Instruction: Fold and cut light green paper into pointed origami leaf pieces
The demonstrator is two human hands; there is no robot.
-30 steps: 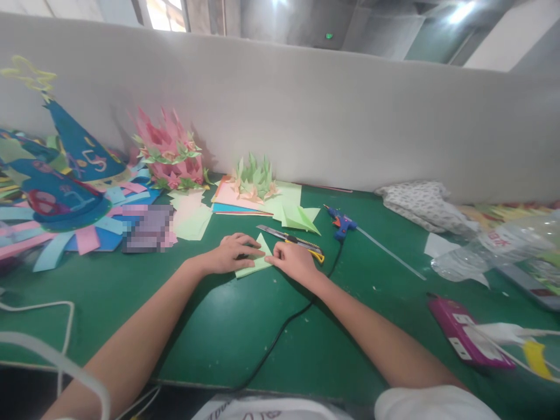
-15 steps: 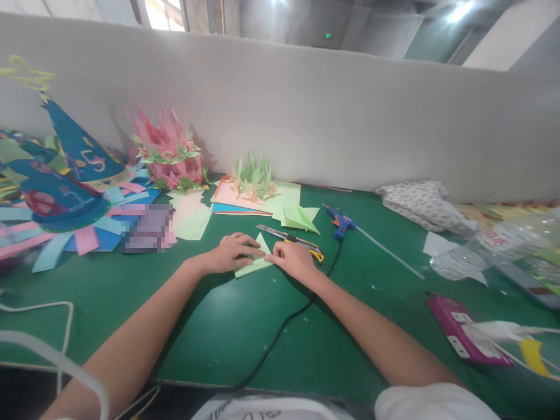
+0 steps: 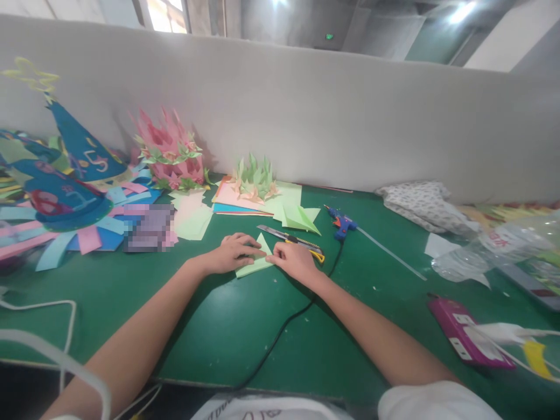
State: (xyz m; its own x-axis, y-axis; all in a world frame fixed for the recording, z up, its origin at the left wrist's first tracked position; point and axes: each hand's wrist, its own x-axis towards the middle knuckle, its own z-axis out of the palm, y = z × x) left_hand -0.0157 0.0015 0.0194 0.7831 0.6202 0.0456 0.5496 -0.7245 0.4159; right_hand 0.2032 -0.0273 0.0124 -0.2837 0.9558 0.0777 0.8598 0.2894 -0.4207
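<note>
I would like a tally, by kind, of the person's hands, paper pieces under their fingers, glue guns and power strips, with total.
Left hand and right hand: 2
Pale green paper: 1
Blue glue gun: 1
Purple power strip: 1
Total: 5

Left hand [image 3: 231, 255] and right hand [image 3: 295, 262] at a folded piece of pale green paper [image 3: 254, 269] on a green desk [image 3: 201, 350]
The left fingers lie across the paper; the right fingers curl at its right edge; a cutter [image 3: 303, 241] lies just beyond the right hand, a blue glue gun [image 3: 343, 226] near it; farther back stand a green paper crown [image 3: 255, 178] and a pink one [image 3: 172, 146]; a clear bottle [image 3: 499, 245] and a pink power strip [image 3: 457, 329] lie well to the right
</note>
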